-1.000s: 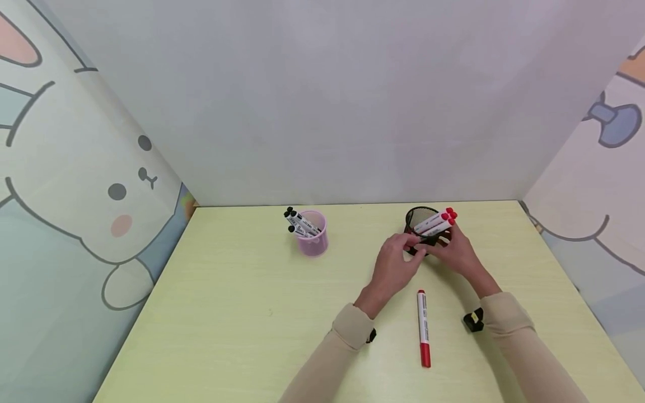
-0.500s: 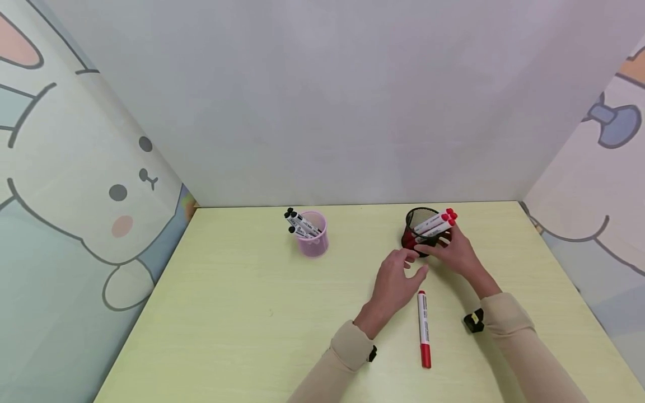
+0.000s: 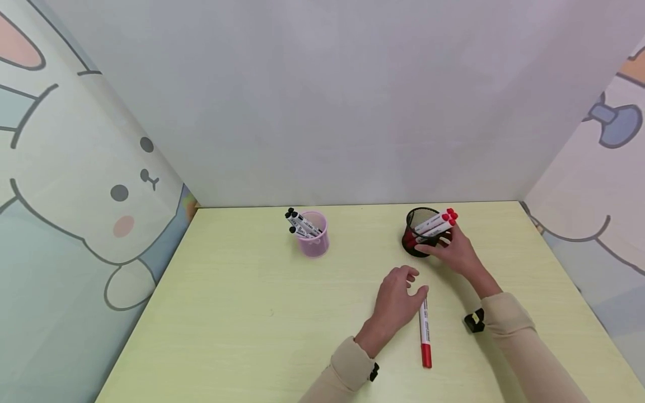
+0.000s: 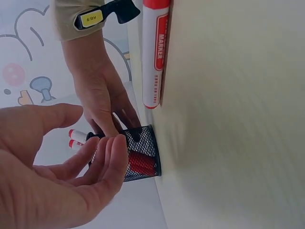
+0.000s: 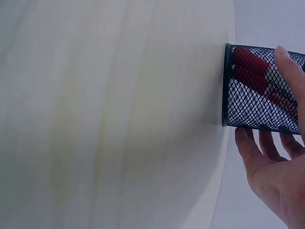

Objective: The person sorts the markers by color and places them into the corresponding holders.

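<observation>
My right hand (image 3: 456,254) grips a black mesh pen holder (image 3: 410,242) from its right side, thumb across the front. Several red-capped whiteboard markers (image 3: 434,224) lean out of it; red caps also show through the mesh (image 5: 252,102) in the right wrist view. Loosely bent, my left hand (image 3: 395,299) hovers over the table with nothing in its fingers. One red-and-white marker (image 3: 425,330) lies on the table just right of it, red cap toward me. From the head, the left thumb covers that marker's far end; the left wrist view shows the hand (image 4: 62,167) apart from the marker (image 4: 155,57).
A pink cup (image 3: 314,246) holding several black-capped markers (image 3: 302,224) stands at the back, left of the mesh holder. The pale yellow table (image 3: 227,313) meets a plain wall (image 3: 327,112) behind, with cartoon-printed panels (image 3: 75,196) at both sides.
My left hand has come away from the mesh holder and moved toward me, to beside the lying marker. The right hand has stayed on the holder.
</observation>
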Available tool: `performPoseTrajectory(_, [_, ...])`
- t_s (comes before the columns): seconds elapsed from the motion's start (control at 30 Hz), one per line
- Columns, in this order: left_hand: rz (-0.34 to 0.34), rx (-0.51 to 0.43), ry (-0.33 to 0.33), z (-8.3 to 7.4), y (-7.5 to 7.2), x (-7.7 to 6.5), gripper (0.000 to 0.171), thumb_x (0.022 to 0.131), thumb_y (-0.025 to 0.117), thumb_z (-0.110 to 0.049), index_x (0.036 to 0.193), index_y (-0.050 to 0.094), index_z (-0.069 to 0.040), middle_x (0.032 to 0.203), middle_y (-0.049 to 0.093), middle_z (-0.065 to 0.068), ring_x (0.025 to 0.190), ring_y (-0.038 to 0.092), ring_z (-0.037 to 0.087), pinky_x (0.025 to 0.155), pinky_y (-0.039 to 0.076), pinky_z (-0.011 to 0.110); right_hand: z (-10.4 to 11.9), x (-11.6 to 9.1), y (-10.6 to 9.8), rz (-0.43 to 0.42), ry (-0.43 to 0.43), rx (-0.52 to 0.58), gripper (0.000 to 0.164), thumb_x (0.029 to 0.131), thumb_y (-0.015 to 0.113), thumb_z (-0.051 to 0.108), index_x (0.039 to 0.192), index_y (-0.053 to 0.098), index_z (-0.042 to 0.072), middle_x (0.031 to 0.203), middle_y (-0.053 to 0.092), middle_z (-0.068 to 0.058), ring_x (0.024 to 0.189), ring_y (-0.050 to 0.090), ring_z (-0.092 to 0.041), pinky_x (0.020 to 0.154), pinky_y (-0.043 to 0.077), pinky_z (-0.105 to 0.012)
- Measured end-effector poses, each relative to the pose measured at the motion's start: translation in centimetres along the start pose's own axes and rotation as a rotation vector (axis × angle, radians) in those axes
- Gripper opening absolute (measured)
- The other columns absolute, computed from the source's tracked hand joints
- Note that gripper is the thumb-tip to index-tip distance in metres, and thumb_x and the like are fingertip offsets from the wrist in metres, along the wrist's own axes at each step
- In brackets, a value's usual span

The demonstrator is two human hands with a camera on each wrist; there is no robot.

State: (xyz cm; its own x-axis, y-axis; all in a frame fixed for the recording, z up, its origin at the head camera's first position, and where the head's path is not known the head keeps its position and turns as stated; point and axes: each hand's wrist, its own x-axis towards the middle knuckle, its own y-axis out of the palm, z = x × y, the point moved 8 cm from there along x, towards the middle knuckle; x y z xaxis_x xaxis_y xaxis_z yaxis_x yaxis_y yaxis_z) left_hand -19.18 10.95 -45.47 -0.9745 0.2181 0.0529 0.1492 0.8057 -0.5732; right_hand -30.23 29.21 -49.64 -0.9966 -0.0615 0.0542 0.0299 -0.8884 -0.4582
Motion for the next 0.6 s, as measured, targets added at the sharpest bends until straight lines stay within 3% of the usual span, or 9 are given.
performPoseTrajectory(0.33, [0.055,0.041,-0.078,0.7,1.1,-1.5,0.032,0.091,0.078,-0.016,0.119,0.066,-0.007,0.102,0.064,0.001,0.085,0.058,0.006,0.072,0.05,0.017,-0.1,-0.1,0.0,0.009,0.016,-0.004,0.091,0.082,0.089,0.033,0.148,0.034,0.001,0.145,0.047,-0.025,0.139,0.042,-0.042,0.112,0.04,-0.057])
performPoseTrajectory(0.6, [0.083,0.069,-0.153,1.2,1.9,-2.6,0.039,0.087,0.081,-0.014,0.121,0.064,-0.007,0.103,0.061,0.001,0.089,0.06,0.011,0.075,0.051,0.021,-0.1,0.0,0.1,0.01,0.018,-0.02,0.089,0.083,0.088,0.034,0.147,0.035,0.001,0.145,0.047,-0.025,0.139,0.043,-0.042,0.112,0.041,-0.056])
